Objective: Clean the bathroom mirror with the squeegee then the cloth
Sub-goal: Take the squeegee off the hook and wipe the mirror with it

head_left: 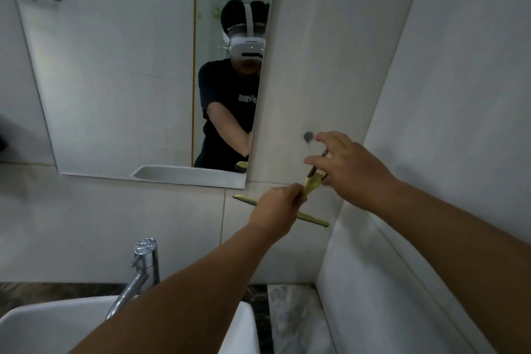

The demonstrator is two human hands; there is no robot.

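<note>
Yellow-green plastic marks the one squeegee (309, 185), which is hanging in the air just right of the mirror's (120, 72) lower right corner and in front of the white wall tile. Its long blade is running slantwise below that corner, and its dark handle is pointing up and right toward a small round grey wall hook (308, 137). The left hand (277, 208) is reaching up with the arm stretched out, fingers curled tight around the squeegee where the head meets the blade. The right hand (352, 167) is coming in from the right of the mirror, wrist bent, fingers spread loosely around the handle; whether it is actually gripping the handle cannot be told. The two hands are sitting close together, with the squeegee between them. Below the mirror, one white basin (37, 325) is resting on a dark marble counter (290, 322), and its inside is hidden from view. One chrome faucet (140, 270) is standing behind the basin. Reflected in the mirror, a person in a black shirt is wearing a white headset.
</note>
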